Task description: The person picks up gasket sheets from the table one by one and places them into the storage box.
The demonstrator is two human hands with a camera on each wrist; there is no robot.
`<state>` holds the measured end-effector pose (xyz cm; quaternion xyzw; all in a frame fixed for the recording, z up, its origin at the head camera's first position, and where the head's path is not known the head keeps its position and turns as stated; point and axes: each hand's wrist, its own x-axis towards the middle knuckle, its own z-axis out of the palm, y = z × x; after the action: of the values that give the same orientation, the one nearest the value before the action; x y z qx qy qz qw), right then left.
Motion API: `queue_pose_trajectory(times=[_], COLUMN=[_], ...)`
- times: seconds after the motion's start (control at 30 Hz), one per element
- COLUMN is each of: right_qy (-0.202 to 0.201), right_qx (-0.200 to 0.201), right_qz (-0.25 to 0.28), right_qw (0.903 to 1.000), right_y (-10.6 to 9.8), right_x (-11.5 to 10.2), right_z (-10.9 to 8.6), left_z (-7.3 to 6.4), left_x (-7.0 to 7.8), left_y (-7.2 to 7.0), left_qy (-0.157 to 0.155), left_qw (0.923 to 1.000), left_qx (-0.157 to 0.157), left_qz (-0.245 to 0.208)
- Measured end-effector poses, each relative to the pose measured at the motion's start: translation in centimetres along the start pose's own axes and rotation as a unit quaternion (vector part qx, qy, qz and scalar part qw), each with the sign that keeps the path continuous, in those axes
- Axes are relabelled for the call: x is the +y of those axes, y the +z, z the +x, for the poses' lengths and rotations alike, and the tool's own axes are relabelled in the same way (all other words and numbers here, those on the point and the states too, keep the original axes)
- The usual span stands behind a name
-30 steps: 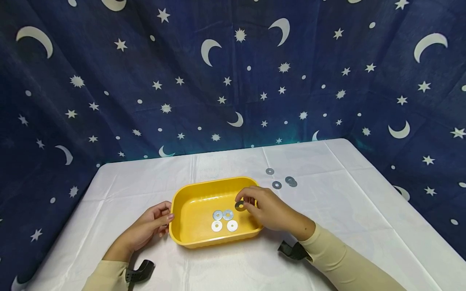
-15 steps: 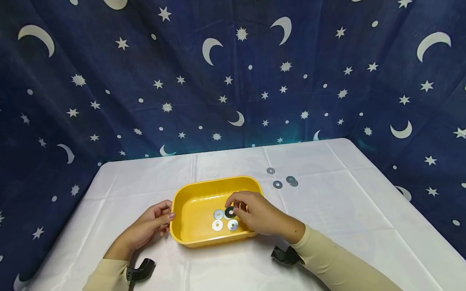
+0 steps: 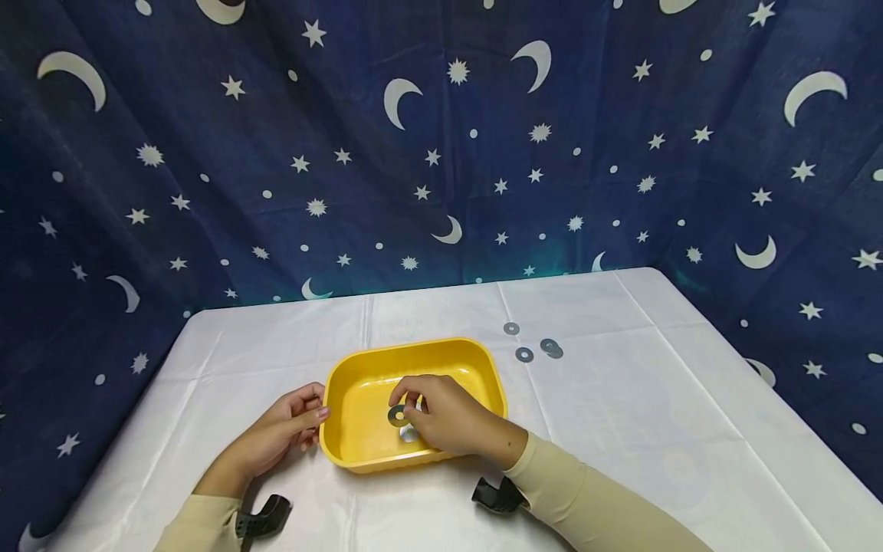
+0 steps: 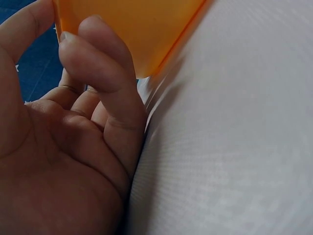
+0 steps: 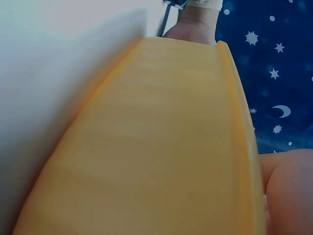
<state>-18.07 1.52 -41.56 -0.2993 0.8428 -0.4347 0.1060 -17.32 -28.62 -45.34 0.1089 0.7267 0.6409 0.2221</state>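
Note:
A yellow plastic tray [image 3: 451, 345] stands on the white cloth. My left hand [image 3: 270, 435] grips its left end, thumb at the rim and fingers against the outer wall; the tray wall [image 4: 137, 29] fills the top of the left wrist view. Inside the tray, my right hand [image 3: 441, 414] pinches a grey metal washer [image 3: 392, 419] between thumb and fingers. Part of a shiny washer [image 3: 408, 435] shows on the tray floor just below it, while the hand hides the others. In the right wrist view, the tray's outer side [image 5: 156, 137] blocks the held washer.
Several loose washers lie on the cloth beyond the tray's right end: one farther back [image 3: 511, 328], one nearer [image 3: 524, 355] and an overlapping pair [image 3: 549, 346]. A dark blue curtain [image 3: 386, 169] with moons and stars hangs behind the table.
My right hand has carried the pinched washer left across the tray, from near its right end to over the washers lying inside. The left hand keeps its grip on the tray's end.

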Motion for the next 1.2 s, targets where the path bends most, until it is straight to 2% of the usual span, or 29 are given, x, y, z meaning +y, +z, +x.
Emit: queue_pose_trajectory(times=[0.23, 0.47, 0.73, 1.03, 1.2], right_qy=[0.021, 0.015, 0.040, 0.057, 0.053], right_qx=[-0.018, -0.013, -0.026, -0.052, -0.060], right_qz=[0.063, 0.035, -0.002, 0.019, 0.015], right_qw=[0.9977, 0.9992, 0.9989, 0.9968, 0.9967], right_y=[1.2, 1.9, 2.1, 2.1, 2.2], right_x=[-0.2, 0.2, 0.4, 0.4, 0.5], right_z=[1.1, 1.7, 1.8, 1.7, 1.7], left_z=[0.0, 0.0, -0.1, -0.1, -0.1], left_x=[0.0, 0.1, 0.0, 0.1, 0.1], left_y=[-0.1, 0.0, -0.1, 0.0, 0.0], left_qy=[0.003, -0.003, -0.003, -0.002, -0.001], left_qw=[1.0000, 1.0000, 1.0000, 1.0000, 1.0000], left_qx=[-0.004, 0.004, 0.002, 0.001, -0.001], left_qz=[-0.003, 0.000, -0.004, -0.005, -0.009])
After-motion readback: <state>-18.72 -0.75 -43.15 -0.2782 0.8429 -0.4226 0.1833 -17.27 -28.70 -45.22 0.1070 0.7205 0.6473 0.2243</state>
